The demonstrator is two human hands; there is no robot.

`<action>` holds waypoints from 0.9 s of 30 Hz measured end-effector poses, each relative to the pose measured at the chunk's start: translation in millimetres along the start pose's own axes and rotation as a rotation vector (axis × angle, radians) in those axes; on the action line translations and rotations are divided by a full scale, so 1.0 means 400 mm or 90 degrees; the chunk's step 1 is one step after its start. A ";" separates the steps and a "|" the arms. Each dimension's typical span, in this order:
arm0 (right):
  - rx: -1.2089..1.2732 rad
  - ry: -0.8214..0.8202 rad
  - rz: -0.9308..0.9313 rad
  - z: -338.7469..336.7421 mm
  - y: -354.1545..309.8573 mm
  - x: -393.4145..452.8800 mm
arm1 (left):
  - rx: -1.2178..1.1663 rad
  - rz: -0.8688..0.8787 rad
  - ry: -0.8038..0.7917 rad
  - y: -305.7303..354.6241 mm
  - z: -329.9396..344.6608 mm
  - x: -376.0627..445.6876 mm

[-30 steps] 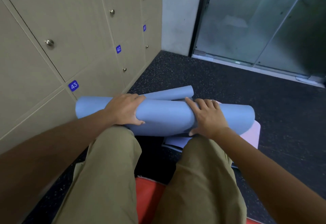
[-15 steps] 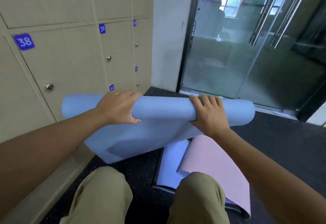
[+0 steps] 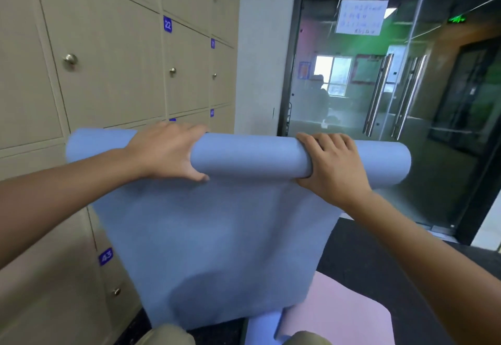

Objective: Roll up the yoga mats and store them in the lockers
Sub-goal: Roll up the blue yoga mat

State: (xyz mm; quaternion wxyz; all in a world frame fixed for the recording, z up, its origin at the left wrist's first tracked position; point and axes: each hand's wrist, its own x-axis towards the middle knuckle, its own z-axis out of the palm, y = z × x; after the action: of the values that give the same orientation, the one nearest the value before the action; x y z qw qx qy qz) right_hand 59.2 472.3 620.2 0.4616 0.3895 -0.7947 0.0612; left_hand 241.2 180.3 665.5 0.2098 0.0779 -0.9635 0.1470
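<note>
Both hands are up at mid-frame, and the blue yoga mat (image 3: 252, 158) is only half rolled. The left hand (image 3: 165, 152) wraps over the roll left of centre, fingers curled across the top, thumb underneath; the right hand (image 3: 329, 167) clamps it the same way right of centre. A long loose tail hangs from the roll toward the bottom of the frame. That tail is the risk: with the roll lifted off the floor, its weight could pull the coil slack or skew it into a cone. The mat looks like matte, soft foam, a smooth tube above and a limp sheet below. A pink mat (image 3: 339, 315) lies flat at lower right. Beige lockers (image 3: 113, 73) with round metal knobs fill the left.
</note>
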 end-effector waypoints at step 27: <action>0.175 -0.412 -0.024 -0.323 -0.113 -0.366 | -0.215 0.046 -0.367 0.150 -0.025 -0.372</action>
State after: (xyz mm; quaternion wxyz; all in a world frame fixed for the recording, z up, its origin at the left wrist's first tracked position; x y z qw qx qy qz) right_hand 217.9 582.4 567.2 0.1298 0.4617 -0.8769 0.0325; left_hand 366.2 253.5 595.7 -0.0666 0.0461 -0.9961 -0.0356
